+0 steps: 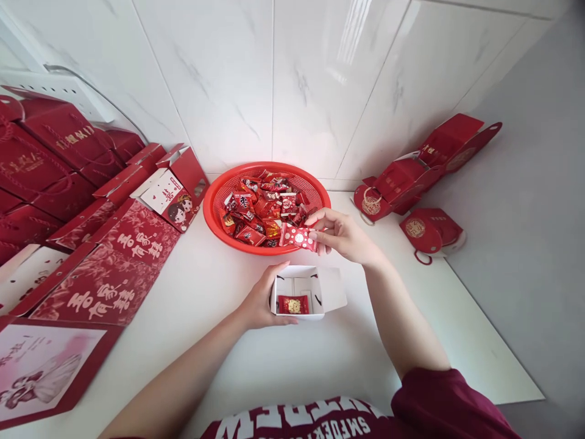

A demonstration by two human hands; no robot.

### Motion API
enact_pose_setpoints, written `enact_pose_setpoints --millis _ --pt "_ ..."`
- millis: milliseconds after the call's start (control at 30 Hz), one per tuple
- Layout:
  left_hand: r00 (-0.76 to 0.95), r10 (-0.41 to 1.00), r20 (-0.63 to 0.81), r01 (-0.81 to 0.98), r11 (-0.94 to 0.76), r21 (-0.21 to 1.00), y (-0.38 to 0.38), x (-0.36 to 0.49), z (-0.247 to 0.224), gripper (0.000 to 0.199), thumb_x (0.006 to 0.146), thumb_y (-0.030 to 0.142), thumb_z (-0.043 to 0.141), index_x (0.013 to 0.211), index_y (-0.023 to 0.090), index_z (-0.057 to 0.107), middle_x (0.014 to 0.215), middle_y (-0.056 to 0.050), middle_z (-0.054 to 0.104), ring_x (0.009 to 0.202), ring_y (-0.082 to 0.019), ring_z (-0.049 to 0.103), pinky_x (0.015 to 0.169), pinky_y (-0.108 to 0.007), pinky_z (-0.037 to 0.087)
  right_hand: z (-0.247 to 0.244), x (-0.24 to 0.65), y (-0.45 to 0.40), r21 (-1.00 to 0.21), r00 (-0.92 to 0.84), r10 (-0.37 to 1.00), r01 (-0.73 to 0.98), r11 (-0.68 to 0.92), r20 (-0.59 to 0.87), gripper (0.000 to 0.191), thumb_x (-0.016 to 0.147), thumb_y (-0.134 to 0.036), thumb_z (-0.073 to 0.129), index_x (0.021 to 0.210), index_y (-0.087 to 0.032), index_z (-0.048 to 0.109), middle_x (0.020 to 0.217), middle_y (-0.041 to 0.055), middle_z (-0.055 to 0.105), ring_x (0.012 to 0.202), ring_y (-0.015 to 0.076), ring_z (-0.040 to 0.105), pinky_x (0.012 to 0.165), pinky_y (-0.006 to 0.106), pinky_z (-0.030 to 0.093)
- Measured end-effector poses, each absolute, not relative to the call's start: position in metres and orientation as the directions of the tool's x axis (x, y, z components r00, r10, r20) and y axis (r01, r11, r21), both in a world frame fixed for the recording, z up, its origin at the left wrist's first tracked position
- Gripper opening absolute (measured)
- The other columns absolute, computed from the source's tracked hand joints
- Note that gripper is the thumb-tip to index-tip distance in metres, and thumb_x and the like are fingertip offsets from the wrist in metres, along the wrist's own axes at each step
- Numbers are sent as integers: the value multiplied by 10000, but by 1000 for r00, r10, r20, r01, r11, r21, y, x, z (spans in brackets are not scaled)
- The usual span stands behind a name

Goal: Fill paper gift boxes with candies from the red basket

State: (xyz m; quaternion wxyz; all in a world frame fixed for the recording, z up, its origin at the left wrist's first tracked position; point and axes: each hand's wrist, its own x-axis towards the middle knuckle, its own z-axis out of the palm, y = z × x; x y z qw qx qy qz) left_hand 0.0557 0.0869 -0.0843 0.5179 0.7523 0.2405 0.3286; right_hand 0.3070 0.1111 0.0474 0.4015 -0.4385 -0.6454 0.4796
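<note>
My left hand (262, 300) is wrapped round the left side of a small white box (300, 316), whose open top faces me and whose flap (334, 288) sticks out to the right. Inside the box lies a red packet with a gold print (293, 305). Pinched in the fingers of my right hand (337, 235) is a red candy packet with white dots (298, 237), held over the front right rim of a red plastic basket (211, 210). Many red-wrapped candies (267, 207) fill the basket.
Red gift boxes and bags (68, 152) line the left side, beside flat printed boxes (114, 274). At the right stand small red boxes (395, 186) and a separate one (432, 231). A tiled wall (237, 79) rises behind the white table (439, 323).
</note>
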Motion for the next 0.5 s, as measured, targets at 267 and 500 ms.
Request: enact_pose_setpoints --millis 267,500 --pt "665 701 259 14 -358 934 88 56 -86 1179 542 384 915 1502 371 229 1464 -113 365 1299 -385 460 1061 -538 428 38 308 104 -949 -248 958 239 206 146 218 924 -309 591 1105 -193 634 765 2 647 591 102 596 570 247 541" --pt "657 706 262 27 -370 929 86 56 -87 1139 558 422 902 1484 292 251 1425 -139 420 1277 -366 481 1031 -517 450 49 308 87 -986 -492 870 159 48 -37 196 927 -306 583 1081 -189 614 729 -7 634 581 104 621 536 225 544"
